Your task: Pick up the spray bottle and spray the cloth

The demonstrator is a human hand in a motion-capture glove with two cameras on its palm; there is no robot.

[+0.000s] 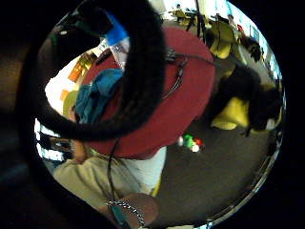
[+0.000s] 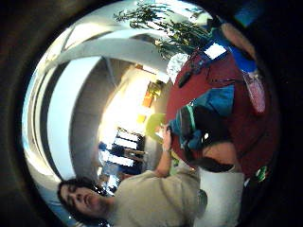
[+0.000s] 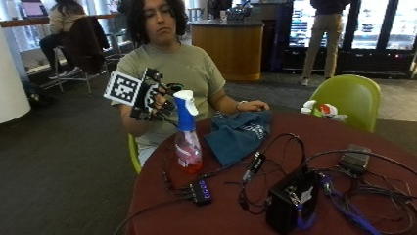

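Note:
In the outside view a spray bottle point(image 3: 188, 142) with pink liquid and a blue and white head stands upright near the edge of the round dark red table point(image 3: 365, 142). My gloved right hand point(image 3: 155, 99) is raised beside the bottle's head, back toward the camera, fingers relaxed and holding nothing. A crumpled blue cloth point(image 3: 238, 131) lies just behind the bottle, and the person's bare left hand point(image 3: 253, 105) rests on its far edge. The palm views show the bottle point(image 1: 118, 38) point(image 2: 254, 90) and the cloth point(image 1: 97, 93) point(image 2: 218, 100) on the table, apart from the palm.
A black box point(image 3: 293, 200), a small hub point(image 3: 200, 190) and several cables cover the near half of the table. A green chair point(image 3: 348, 98) stands behind it, with a small white, red and green object point(image 3: 322, 108) at the table's far edge.

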